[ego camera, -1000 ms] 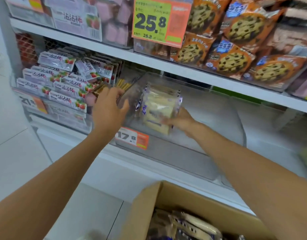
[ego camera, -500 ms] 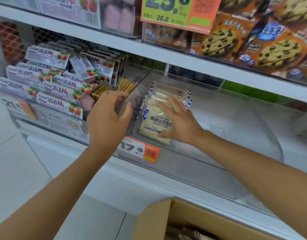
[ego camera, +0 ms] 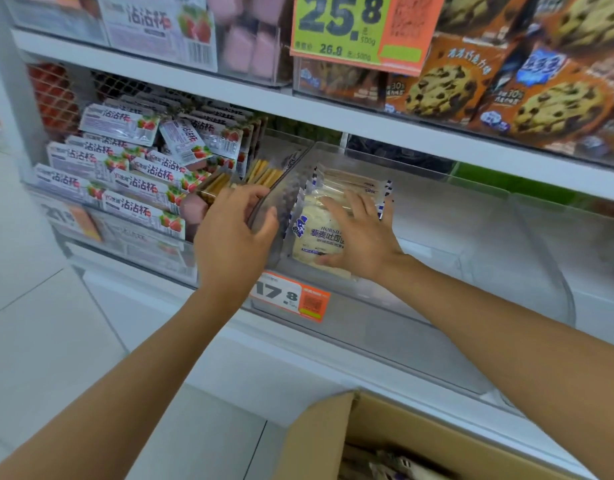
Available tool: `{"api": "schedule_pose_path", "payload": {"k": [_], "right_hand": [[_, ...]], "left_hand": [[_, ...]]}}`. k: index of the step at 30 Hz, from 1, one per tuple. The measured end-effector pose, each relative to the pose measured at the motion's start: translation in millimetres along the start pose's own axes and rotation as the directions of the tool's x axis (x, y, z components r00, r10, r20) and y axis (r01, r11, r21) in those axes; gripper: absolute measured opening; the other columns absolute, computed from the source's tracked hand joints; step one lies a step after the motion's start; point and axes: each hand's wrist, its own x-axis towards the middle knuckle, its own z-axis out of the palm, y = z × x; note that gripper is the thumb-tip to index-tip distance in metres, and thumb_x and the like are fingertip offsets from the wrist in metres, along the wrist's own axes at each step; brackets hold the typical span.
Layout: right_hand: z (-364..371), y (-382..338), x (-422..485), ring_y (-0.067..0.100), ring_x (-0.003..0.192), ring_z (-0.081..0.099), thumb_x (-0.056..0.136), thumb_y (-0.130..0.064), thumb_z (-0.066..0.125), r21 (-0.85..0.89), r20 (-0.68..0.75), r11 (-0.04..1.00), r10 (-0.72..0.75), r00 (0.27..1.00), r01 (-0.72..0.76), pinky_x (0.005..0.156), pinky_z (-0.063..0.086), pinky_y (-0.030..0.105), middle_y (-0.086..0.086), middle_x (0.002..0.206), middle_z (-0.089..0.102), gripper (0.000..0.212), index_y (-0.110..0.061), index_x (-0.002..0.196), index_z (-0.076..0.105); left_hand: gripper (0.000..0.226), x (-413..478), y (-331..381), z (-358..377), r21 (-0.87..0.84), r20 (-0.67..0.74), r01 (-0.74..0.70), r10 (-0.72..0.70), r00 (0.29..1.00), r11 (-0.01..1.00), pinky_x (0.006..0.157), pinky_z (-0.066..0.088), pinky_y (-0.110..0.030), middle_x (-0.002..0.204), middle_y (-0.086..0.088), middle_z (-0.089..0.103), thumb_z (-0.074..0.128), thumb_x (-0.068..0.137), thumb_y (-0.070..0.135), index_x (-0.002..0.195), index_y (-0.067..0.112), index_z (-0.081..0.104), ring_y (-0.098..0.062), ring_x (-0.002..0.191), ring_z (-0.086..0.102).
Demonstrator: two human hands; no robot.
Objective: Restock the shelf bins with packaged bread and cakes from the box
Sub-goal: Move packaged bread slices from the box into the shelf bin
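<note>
Packaged bread (ego camera: 316, 237) stands on edge in a short row at the front left corner of a clear plastic bin (ego camera: 471, 265) on the middle shelf of a shop rack. The packets are see-through pillow bags with blue-and-white striped seams, each showing a pale, cream-coloured slice. The front one carries a blue figure, a line of dark Chinese characters and Latin capitals that seem to begin "HORSH", though the print is too blurred to be sure.

An orange price tag (ego camera: 288, 297) on the bin's front reads "17.8". Above, a green-and-orange sign (ego camera: 354, 29) says "25.8", with "26.8" in smaller type, beside orange chocolate-chip cookie packs (ego camera: 447, 88). In the bin to the left, white strawberry-printed packs (ego camera: 136, 202) bear the characters "沾沾杯".

The person's right hand (ego camera: 364, 237) lies flat against the face of the front packet, with fingers straight and spread and the thumb at the packet's lower edge. Its forearm reaches in from the lower right. The left hand (ego camera: 229, 237) grasps the bin's left side wall, fingers curled over its top edge and thumb pressed on the inner face. A cardboard box (ego camera: 333, 431) sits open below the shelf at the bottom of the view, with more wrapped packets inside.
</note>
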Motion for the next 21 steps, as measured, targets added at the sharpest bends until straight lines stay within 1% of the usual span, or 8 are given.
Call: {"api": "schedule_pose_path", "payload": {"k": [3, 6, 8, 10, 12, 15, 18, 21], "right_hand": [[-21, 7, -16, 0.025, 0.150, 0.001, 0.073, -0.069, 0.069, 0.170, 0.037, 0.985, -0.002, 0.999, -0.004, 0.118, -0.003, 0.054, 0.005, 0.162, 0.007, 0.104, -0.039, 0.154, 0.011], [-46, 12, -46, 0.026, 0.144, 0.023, 0.081, -0.055, 0.071, 0.282, -0.075, 0.959, 0.019, 0.997, 0.003, 0.115, 0.013, 0.038, 0.006, 0.155, 0.031, 0.084, -0.029, 0.150, 0.033], [-59, 16, -70, 0.028, 0.128, 0.045, 0.084, -0.037, 0.074, 0.367, -0.132, 0.930, 0.055, 0.990, -0.002, 0.104, 0.030, 0.033, 0.008, 0.135, 0.054, 0.057, -0.018, 0.134, 0.056], [-70, 21, -98, 0.025, 0.100, 0.057, 0.084, -0.022, 0.073, 0.392, -0.216, 0.920, 0.084, 0.973, 0.008, 0.085, 0.042, 0.032, 0.007, 0.106, 0.064, 0.026, -0.011, 0.107, 0.070], [-81, 24, -130, 0.016, 0.080, 0.053, 0.082, -0.016, 0.069, 0.386, -0.304, 0.923, 0.119, 0.945, 0.007, 0.073, 0.047, 0.031, 0.001, 0.088, 0.061, 0.010, -0.010, 0.091, 0.070], [-90, 31, -196, 0.006, 0.069, 0.045, 0.080, -0.014, 0.066, 0.409, -0.350, 0.912, 0.178, 0.920, -0.021, 0.065, 0.043, 0.027, -0.009, 0.078, 0.051, 0.002, -0.015, 0.081, 0.067], [-70, 43, -273, 0.008, 0.065, 0.046, 0.080, -0.013, 0.066, 0.442, -0.224, 0.891, 0.222, 0.949, -0.104, 0.063, 0.046, 0.031, -0.006, 0.076, 0.055, 0.003, -0.016, 0.080, 0.065], [-36, 60, -347, 0.012, 0.077, 0.054, 0.087, -0.017, 0.065, 0.449, 0.125, 0.832, 0.303, 0.945, -0.326, 0.070, 0.044, 0.029, -0.006, 0.088, 0.059, 0.010, -0.019, 0.096, 0.068]], "left_hand": [[0.024, -2, 7, -3, 0.026, 0.017, 0.034, -0.034, 0.999, 0.999, 0.069, 0.051, -0.033, 0.112, 0.004, 0.056, 0.065, 0.090, 0.031, 0.114, 0.029, 0.064, -0.012, 0.096, 0.052], [0.024, -15, 26, -8, 0.156, -0.015, -0.041, 0.043, 0.999, 0.987, 0.080, 0.047, -0.039, 0.117, -0.007, 0.055, 0.069, 0.086, 0.027, 0.109, 0.021, 0.067, -0.024, 0.108, 0.048], [0.020, -30, 46, -11, 0.125, 0.037, -0.159, 0.155, 0.987, 0.979, 0.081, 0.045, -0.037, 0.109, -0.006, 0.057, 0.068, 0.085, 0.021, 0.105, 0.017, 0.067, -0.024, 0.102, 0.050], [0.017, -50, 71, -12, 0.015, 0.154, -0.184, 0.179, 0.972, 0.983, 0.075, 0.045, -0.033, 0.098, 0.000, 0.056, 0.065, 0.087, 0.019, 0.104, 0.016, 0.067, -0.017, 0.088, 0.051], [0.015, -73, 92, -10, -0.093, 0.284, -0.089, 0.112, 0.952, 0.992, 0.072, 0.047, -0.032, 0.089, 0.006, 0.056, 0.064, 0.088, 0.018, 0.103, 0.017, 0.066, -0.014, 0.074, 0.052], [0.011, -128, 113, -6, -0.174, 0.462, 0.022, 0.062, 0.885, 0.984, 0.071, 0.050, -0.032, 0.078, 0.012, 0.058, 0.067, 0.088, 0.019, 0.098, 0.018, 0.067, -0.006, 0.064, 0.053], [0.008, -188, 118, 0, -0.156, 0.661, 0.147, -0.007, 0.750, 0.977, 0.074, 0.052, -0.032, 0.082, 0.010, 0.063, 0.068, 0.089, 0.023, 0.096, 0.018, 0.068, -0.007, 0.070, 0.058], [0.010, -239, 109, 7, -0.031, 0.798, 0.157, -0.070, 0.598, 0.987, 0.085, 0.050, -0.027, 0.098, 0.007, 0.069, 0.066, 0.091, 0.028, 0.099, 0.022, 0.068, -0.008, 0.089, 0.062]]}}
